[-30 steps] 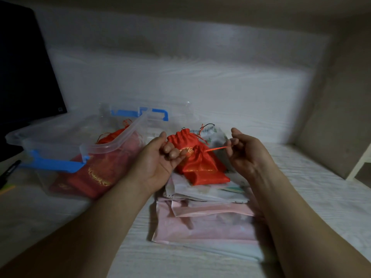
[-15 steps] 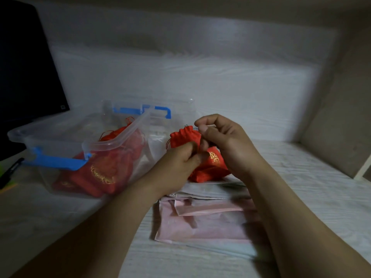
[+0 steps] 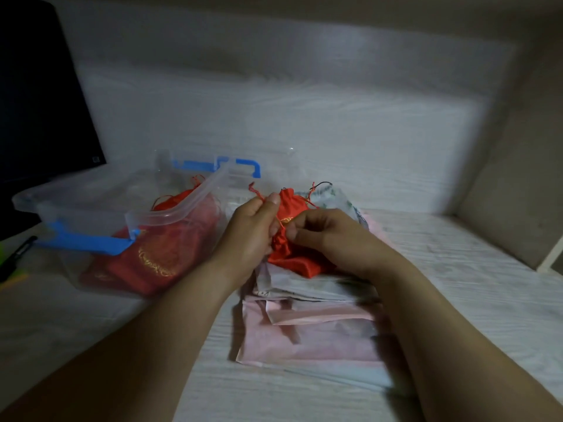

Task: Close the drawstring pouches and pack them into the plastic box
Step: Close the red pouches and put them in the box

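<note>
Where the pale table (image 3: 472, 315) fills the lower frame, a dark screen (image 3: 36, 102) stands in the upper left. Left of centre sits the clear box (image 3: 170, 213), open at the top, with blue latches (image 3: 88, 243) on its near and far ends. Red pouches (image 3: 152, 260) with gold print lie inside it.

Just right of the box, at lower centre, lies a stack (image 3: 304, 339) of flat pink and white pouches. Both bare forearms rise from the bottom edge and meet above that stack.

The left hand (image 3: 246, 236) shows its back to the camera, fingers curled in. Its thumb and forefinger pinch a red cord (image 3: 254, 190) whose frayed end sticks up past the knuckles. The right hand (image 3: 332, 239) lies knuckles-up, its fingers likewise curled. Its thumb and forefinger pinch the front of the pouch (image 3: 292, 260) by the gold print — cloth or cord, I cannot tell.

That pouch, red with its neck gathered, sits at frame centre between the two hands. Its base rests on top of the stack — outside the box and near its right wall. A second cord end trails from the neck toward the upper right.
</note>
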